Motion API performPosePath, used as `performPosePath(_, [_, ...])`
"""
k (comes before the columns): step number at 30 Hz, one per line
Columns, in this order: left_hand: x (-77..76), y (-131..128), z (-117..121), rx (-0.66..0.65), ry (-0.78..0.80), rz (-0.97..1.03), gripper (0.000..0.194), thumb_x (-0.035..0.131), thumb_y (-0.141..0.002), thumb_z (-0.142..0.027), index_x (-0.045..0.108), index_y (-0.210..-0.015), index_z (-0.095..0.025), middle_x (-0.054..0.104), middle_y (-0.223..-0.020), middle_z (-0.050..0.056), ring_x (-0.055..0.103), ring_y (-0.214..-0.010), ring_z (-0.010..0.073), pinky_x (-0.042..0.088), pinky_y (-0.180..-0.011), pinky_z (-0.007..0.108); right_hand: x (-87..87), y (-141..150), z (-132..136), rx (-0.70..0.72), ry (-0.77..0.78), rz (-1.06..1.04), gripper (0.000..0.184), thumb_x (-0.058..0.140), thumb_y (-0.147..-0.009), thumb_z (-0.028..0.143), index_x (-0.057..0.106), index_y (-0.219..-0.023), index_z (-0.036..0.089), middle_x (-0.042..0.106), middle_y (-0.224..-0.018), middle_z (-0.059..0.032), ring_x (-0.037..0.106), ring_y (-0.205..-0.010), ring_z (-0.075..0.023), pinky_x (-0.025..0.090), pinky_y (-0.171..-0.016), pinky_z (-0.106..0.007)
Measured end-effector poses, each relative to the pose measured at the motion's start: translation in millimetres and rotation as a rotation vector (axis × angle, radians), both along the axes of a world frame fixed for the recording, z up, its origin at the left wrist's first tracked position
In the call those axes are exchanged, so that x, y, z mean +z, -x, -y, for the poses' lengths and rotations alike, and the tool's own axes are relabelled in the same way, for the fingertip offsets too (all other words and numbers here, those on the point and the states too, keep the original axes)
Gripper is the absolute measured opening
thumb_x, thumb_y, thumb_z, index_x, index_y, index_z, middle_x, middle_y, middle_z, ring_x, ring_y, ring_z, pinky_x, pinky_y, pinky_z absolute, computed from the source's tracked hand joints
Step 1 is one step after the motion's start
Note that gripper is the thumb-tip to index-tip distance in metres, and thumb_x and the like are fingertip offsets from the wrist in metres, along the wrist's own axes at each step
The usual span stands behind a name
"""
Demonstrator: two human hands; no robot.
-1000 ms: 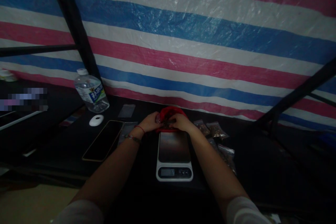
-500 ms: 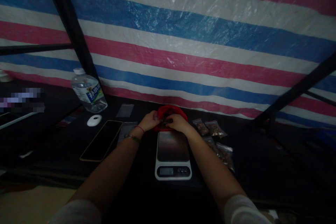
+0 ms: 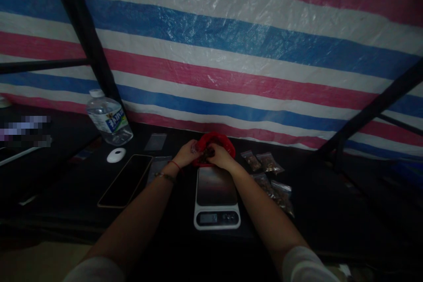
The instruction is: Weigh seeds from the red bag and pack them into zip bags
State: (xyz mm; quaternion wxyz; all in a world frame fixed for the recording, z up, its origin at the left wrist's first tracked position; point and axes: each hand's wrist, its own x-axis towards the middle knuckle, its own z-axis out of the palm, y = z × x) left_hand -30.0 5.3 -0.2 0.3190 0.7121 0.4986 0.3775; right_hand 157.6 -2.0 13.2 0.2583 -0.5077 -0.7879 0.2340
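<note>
A red bowl [image 3: 228, 142] with dark, loose bits inside stands behind a white digital kitchen scale [image 3: 217, 218]. My left hand [image 3: 187, 154] is at the bowl's left rim, its fingers closed on a small clear plastic bag [image 3: 195, 146]. Inside the bowl, my right hand [image 3: 220, 157] has its fingertips pinched together at the dark bits [image 3: 208, 153], next to the bag. What exactly the bits are is too dark to tell. The scale's dark plate holds nothing, and the digits on its display are faint.
Several filled zip bags [image 3: 270, 164] lie right of the scale. To the left are flat clear bags [image 3: 156, 142], a phone [image 3: 125, 180], a white oval object [image 3: 116, 155] and a plastic bottle [image 3: 109, 116]. A striped tarpaulin [image 3: 211, 70] hangs behind the black table.
The view has shifted slightly. My right hand has moved a little within the bowl, and more of the bowl's back rim shows. My left hand keeps hold of the bag.
</note>
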Motion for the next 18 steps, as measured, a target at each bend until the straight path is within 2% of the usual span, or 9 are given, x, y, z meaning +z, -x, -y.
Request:
performPosePath(3, [-2.0, 0.8, -0.9, -0.060, 0.011, 0.051, 0.043, 0.069, -0.066, -0.046, 0.059, -0.096, -0.017, 0.065, -0.091, 0.003, 0.060, -0.083, 0.0185, 0.048, -0.075, 0.029, 1.3, 1.2, -0.1, 0.016, -0.022, 0.064, 0.025, 0.067, -0.065, 0.012, 0.067, -0.090, 0.016, 0.070, -0.088, -0.0067, 0.064, -0.078, -0.0191, 0.046, -0.069, -0.027])
performPosePath(6, [-8.5, 1.5, -4.4, -0.054, -0.006, 0.141, 0.043, 0.066, -0.070, -0.048, 0.058, -0.099, -0.017, 0.065, -0.094, 0.005, 0.061, -0.086, 0.0189, 0.048, -0.078, 0.031, 0.9, 1.3, -1.3, 0.035, -0.068, 0.088, 0.020, 0.065, -0.065, 0.010, 0.068, -0.084, 0.015, 0.070, -0.085, -0.0076, 0.063, -0.077, -0.0197, 0.046, -0.068, -0.027])
performPosePath(9, [-15.0, 1.3, -8.2, -0.048, -0.002, 0.255, 0.046, 0.065, -0.071, -0.049, 0.057, -0.103, -0.016, 0.066, -0.100, 0.006, 0.061, -0.091, 0.0193, 0.047, -0.083, 0.032, -0.1, -0.1, -2.1, 0.018, -0.094, 0.066, 0.024, 0.065, -0.063, 0.010, 0.068, -0.086, 0.014, 0.069, -0.087, -0.0079, 0.063, -0.080, -0.0201, 0.047, -0.072, -0.028])
performPosePath(13, [-18.4, 0.1, -10.8, -0.059, 0.044, 0.307, 0.047, 0.065, -0.070, -0.051, 0.057, -0.101, -0.017, 0.066, -0.099, 0.006, 0.062, -0.091, 0.0195, 0.047, -0.083, 0.032, -0.1, -1.1, -1.2, -0.014, -0.081, 0.011, 0.027, 0.066, -0.064, 0.011, 0.068, -0.090, 0.015, 0.069, -0.091, -0.0072, 0.062, -0.082, -0.0198, 0.048, -0.076, -0.030])
performPosePath(18, [-19.8, 0.6, -13.4, 0.050, 0.021, 0.321, 0.041, 0.064, -0.070, -0.051, 0.058, -0.094, -0.018, 0.065, -0.089, 0.003, 0.060, -0.083, 0.0180, 0.047, -0.078, 0.031, -1.3, -0.9, -1.6, -0.030, -0.075, -0.059, 0.031, 0.066, -0.064, 0.011, 0.067, -0.094, 0.017, 0.069, -0.096, -0.0059, 0.063, -0.087, -0.0194, 0.049, -0.080, -0.031])
